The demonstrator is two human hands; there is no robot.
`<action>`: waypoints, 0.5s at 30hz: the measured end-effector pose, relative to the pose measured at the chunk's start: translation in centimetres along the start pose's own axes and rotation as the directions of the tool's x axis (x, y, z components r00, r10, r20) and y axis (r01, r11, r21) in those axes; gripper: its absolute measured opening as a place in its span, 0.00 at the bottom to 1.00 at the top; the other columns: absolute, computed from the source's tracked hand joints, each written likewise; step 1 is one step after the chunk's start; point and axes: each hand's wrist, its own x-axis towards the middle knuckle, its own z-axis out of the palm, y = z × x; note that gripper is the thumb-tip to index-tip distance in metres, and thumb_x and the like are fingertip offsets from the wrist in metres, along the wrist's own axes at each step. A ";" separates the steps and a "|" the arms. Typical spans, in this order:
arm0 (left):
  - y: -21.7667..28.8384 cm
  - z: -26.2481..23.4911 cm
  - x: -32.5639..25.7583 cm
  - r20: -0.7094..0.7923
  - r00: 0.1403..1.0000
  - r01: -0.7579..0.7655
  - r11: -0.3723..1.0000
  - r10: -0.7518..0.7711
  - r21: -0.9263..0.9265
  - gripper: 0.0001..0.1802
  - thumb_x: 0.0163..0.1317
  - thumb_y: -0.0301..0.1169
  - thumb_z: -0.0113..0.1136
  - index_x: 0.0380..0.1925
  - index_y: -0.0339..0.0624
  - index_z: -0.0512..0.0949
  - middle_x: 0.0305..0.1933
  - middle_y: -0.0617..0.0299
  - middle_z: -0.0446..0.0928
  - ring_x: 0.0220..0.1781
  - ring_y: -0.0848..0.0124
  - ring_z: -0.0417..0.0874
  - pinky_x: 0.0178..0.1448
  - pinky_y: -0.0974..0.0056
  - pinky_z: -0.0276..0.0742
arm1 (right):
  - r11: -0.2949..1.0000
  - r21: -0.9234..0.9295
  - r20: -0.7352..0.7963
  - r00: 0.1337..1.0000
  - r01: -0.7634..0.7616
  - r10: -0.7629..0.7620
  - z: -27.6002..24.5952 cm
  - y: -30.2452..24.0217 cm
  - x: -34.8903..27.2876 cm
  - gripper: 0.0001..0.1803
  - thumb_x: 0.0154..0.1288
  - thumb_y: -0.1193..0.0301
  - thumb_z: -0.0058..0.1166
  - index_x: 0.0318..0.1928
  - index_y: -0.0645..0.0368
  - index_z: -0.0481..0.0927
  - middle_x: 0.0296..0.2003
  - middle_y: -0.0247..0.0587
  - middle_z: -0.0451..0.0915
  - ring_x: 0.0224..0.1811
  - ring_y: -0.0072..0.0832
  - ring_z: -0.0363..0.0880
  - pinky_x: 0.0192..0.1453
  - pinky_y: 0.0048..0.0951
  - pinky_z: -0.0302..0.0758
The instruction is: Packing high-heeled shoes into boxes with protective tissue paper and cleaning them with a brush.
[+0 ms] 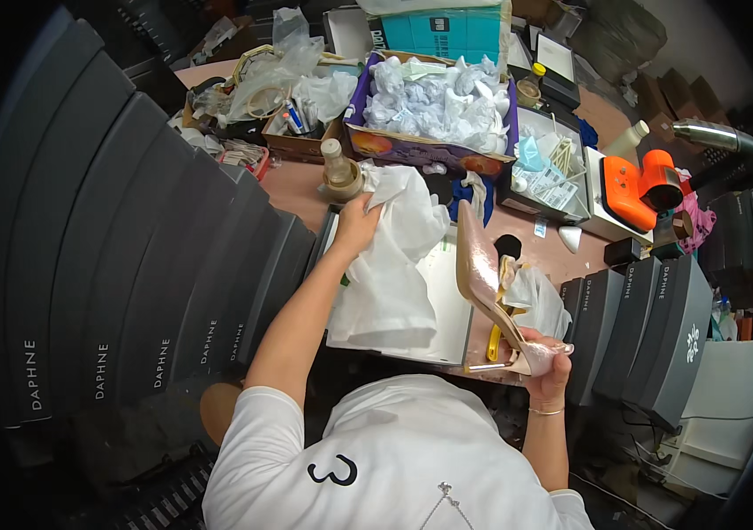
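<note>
My right hand (555, 378) is closed round the heel end of a shiny pink high-heeled shoe (481, 269), whose pointed toe is turned up and away from me. To the left, my left hand (355, 228) grips the upper edge of a limp white sheet or soft bag (391, 287); whether it is paper or cloth I cannot tell. This white piece hangs over an open shallow box (449, 305) with a pale inside, covering much of it. Just beyond my left hand stands a bottle with a pale cap (332, 152), set in a roll of tape (343, 184).
Tall stacks of dark shoeboxes (129, 265) rise on the left, and more dark boxes (632, 327) stand on the right. Across the table are a purple carton (429, 152) of crumpled white paper, an open box of small items (553, 201), and an orange device (628, 194).
</note>
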 end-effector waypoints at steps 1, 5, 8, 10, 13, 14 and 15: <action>-1.6 0.1 -0.1 -0.044 0.999 0.000 0.988 0.007 0.157 0.25 0.62 0.37 0.59 0.56 0.33 0.71 0.49 0.51 0.78 0.49 0.66 0.79 0.52 0.63 0.73 | 0.999 -0.033 -0.064 0.998 -0.031 0.029 0.0 0.7 0.1 0.38 0.55 0.46 0.59 0.47 0.74 0.79 0.51 0.57 0.77 0.48 0.50 0.80 0.53 0.43 0.76; -1.9 -1.0 -4.9 0.062 0.997 -0.056 0.997 0.053 0.052 0.42 0.58 0.44 0.63 0.68 0.39 0.57 0.65 0.42 0.63 0.68 0.52 0.64 0.67 0.56 0.63 | 0.995 0.012 -0.252 0.962 -0.104 0.103 -0.9 1.7 -1.6 0.42 0.54 0.47 0.60 0.53 0.76 0.74 0.50 0.56 0.78 0.50 0.45 0.79 0.59 0.42 0.73; 0.2 -2.8 -14.3 0.374 0.924 -0.175 0.956 0.077 0.235 0.47 0.54 0.41 0.67 0.70 0.44 0.53 0.71 0.43 0.53 0.73 0.50 0.54 0.73 0.52 0.54 | 0.988 0.111 -0.327 0.934 -0.111 0.142 -1.8 2.1 -2.9 0.41 0.53 0.46 0.61 0.53 0.74 0.74 0.48 0.54 0.78 0.50 0.44 0.78 0.61 0.43 0.72; -0.9 -1.5 -19.7 0.372 0.926 -0.142 0.866 -0.054 0.479 0.50 0.52 0.37 0.69 0.71 0.49 0.51 0.74 0.43 0.44 0.75 0.48 0.48 0.74 0.48 0.51 | 0.979 0.158 -0.299 0.938 -0.130 0.172 -2.4 2.1 -3.1 0.40 0.54 0.45 0.60 0.53 0.72 0.75 0.48 0.53 0.78 0.50 0.43 0.78 0.62 0.44 0.72; -2.5 1.5 -20.7 0.206 0.964 -0.260 0.767 0.169 0.587 0.31 0.53 0.27 0.61 0.60 0.42 0.69 0.62 0.43 0.65 0.65 0.48 0.65 0.66 0.53 0.63 | 0.941 0.311 -0.241 0.946 -0.135 0.215 -3.5 3.1 -2.7 0.37 0.55 0.44 0.58 0.53 0.65 0.74 0.45 0.51 0.79 0.49 0.45 0.78 0.64 0.47 0.71; -4.7 1.9 -19.6 0.140 0.976 -0.217 0.826 0.169 0.521 0.26 0.54 0.24 0.58 0.56 0.40 0.72 0.57 0.44 0.70 0.61 0.48 0.69 0.63 0.53 0.67 | 0.921 0.368 -0.227 0.948 -0.126 0.221 -3.8 3.1 -2.6 0.37 0.56 0.44 0.58 0.53 0.64 0.74 0.44 0.50 0.79 0.49 0.46 0.78 0.64 0.48 0.71; -5.7 2.9 -18.1 0.081 0.982 -0.190 0.880 0.172 0.435 0.21 0.54 0.22 0.55 0.51 0.39 0.76 0.51 0.45 0.75 0.57 0.48 0.74 0.59 0.53 0.70 | 0.893 0.435 -0.203 0.954 -0.116 0.223 -3.3 2.9 -2.2 0.35 0.59 0.43 0.54 0.53 0.61 0.74 0.44 0.50 0.79 0.47 0.47 0.79 0.60 0.46 0.75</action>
